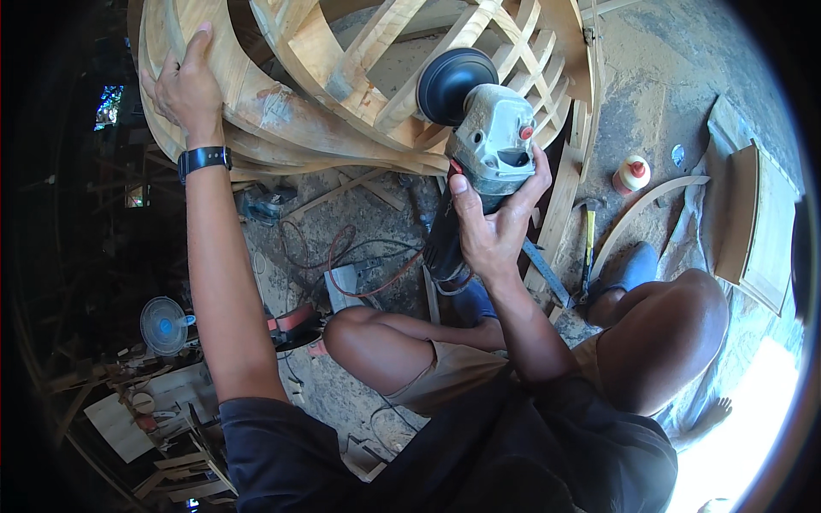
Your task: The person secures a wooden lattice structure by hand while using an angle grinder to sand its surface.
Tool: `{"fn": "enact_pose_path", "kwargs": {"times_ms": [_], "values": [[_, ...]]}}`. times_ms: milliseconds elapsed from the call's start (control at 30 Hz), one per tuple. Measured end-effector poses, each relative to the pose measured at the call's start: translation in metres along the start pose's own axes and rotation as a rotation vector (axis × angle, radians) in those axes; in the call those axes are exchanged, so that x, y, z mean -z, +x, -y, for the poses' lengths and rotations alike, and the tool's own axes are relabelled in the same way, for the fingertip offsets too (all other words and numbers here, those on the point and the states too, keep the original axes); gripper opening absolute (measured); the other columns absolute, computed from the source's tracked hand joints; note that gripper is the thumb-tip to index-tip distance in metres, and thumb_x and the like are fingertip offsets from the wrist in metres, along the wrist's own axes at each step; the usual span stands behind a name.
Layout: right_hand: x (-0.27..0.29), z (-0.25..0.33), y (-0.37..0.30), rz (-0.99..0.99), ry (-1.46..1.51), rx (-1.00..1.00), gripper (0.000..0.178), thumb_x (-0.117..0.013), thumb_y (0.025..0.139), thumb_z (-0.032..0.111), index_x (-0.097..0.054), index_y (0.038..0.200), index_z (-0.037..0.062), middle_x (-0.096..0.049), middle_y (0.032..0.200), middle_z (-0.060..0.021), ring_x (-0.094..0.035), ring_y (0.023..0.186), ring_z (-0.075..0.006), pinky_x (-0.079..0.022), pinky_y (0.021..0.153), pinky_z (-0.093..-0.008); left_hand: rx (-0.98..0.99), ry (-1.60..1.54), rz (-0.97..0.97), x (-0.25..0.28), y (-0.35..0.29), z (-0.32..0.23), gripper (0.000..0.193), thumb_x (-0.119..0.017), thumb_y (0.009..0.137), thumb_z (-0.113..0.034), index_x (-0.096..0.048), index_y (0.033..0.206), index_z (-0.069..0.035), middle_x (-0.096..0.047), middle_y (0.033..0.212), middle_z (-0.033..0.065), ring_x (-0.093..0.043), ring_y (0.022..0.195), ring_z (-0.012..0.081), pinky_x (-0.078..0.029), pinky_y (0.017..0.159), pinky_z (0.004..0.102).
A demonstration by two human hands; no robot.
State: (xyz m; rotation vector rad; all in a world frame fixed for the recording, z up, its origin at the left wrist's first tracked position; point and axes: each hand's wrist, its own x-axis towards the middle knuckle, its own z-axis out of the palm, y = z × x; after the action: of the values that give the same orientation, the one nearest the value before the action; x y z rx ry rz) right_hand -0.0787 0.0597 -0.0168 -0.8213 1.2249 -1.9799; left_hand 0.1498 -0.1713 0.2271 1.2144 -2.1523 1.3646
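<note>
Dark shirt [479,453] closest to my head camera, with bent knees either side; the wearer sits low over the work. Right hand [500,229]: thumb and fingers spread wide but closed around the head of a grinder [492,145], its body slanting down toward the lap. I read that grip as keeping the weight near the round black pad [457,90] for control. Pad sits in front of the lattice [517,47]; contact I cannot tell. Left hand [188,94], watch [205,160] at the wrist, clasps a curved slat of the wooden frame [265,107], thumb apart from fingers, probably to steady it. Frame fills the top of my view, ahead of both hands. Farther out, on the right: metal ruler [547,272], hammer [589,235], curved strip [641,212], red-capped bottle [633,173], perhaps left within reach. Floor [650,98] is grey, worn and dusty. Cables [386,291] tangle left of the grinder. Beyond: a fan [164,326] amid dim clutter at left, wooden panel [761,227] and glaring daylight at right.
</note>
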Motion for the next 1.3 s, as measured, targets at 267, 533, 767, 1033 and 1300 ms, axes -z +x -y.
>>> {"fn": "enact_pose_path", "kwargs": {"times_ms": [267,533,767,1033,1300], "values": [[0.018,0.0,-0.006,-0.064,0.01,-0.114,0.088,-0.075,0.088,0.019,-0.016,0.148,-0.0075,-0.038,0.134,-0.0218,-0.045,0.125,-0.0279,-0.035,0.109,-0.0423,-0.008,0.021,-0.025,-0.008,-0.001,0.007,0.028,-0.053,0.1,-0.027,-0.075,0.116,-0.03,-0.073,0.107,0.0089,-0.064,0.108,0.0317,-0.024,0.121,0.05],[0.021,-0.02,-0.007,-0.044,-0.131,-0.068,0.09,-0.077,0.086,0.021,-0.019,0.148,-0.0077,-0.035,0.136,-0.0235,-0.043,0.127,-0.03,-0.034,0.11,-0.0422,0.008,-0.03,-0.047,-0.012,-0.003,0.008,0.029,-0.051,0.101,-0.03,-0.074,0.117,-0.034,-0.072,0.108,0.0144,-0.062,0.113,0.032,-0.024,0.121,0.0489],[0.037,-0.054,-0.016,-0.173,0.316,-0.294,0.074,-0.068,0.096,0.027,-0.023,0.148,-0.0011,-0.052,0.126,-0.0171,-0.056,0.112,-0.0223,-0.044,0.102,-0.0363,0.068,0.153,-0.053,-0.023,-0.007,0.023,0.037,-0.046,0.102,-0.025,-0.07,0.127,-0.038,-0.071,0.118,0.0161,-0.062,0.118,0.033,-0.025,0.121,0.0454],[0.024,-0.076,-0.014,-0.125,0.25,-0.208,0.078,-0.068,0.095,0.033,-0.023,0.148,-0.0013,-0.05,0.129,-0.0168,-0.054,0.115,-0.0225,-0.04,0.104,-0.0372,0.286,-0.112,-0.067,0.024,0.008,-0.037,0.029,-0.062,0.094,-0.028,-0.075,0.106,-0.004,-0.069,0.109,0.0216,-0.062,0.106,0.0398,-0.046,0.094,0.045],[0.018,-0.059,-0.017,-0.13,0.118,-0.104,0.08,-0.07,0.094,0.025,-0.02,0.149,-0.0026,-0.046,0.134,-0.0176,-0.051,0.119,-0.0229,-0.037,0.108,-0.038,0.309,-0.385,-0.045,0.029,0.008,-0.046,0.032,-0.063,0.091,-0.031,-0.076,0.101,-0.003,-0.07,0.105,0.0232,-0.061,0.106,0.0401,-0.044,0.093,0.0457]]}}
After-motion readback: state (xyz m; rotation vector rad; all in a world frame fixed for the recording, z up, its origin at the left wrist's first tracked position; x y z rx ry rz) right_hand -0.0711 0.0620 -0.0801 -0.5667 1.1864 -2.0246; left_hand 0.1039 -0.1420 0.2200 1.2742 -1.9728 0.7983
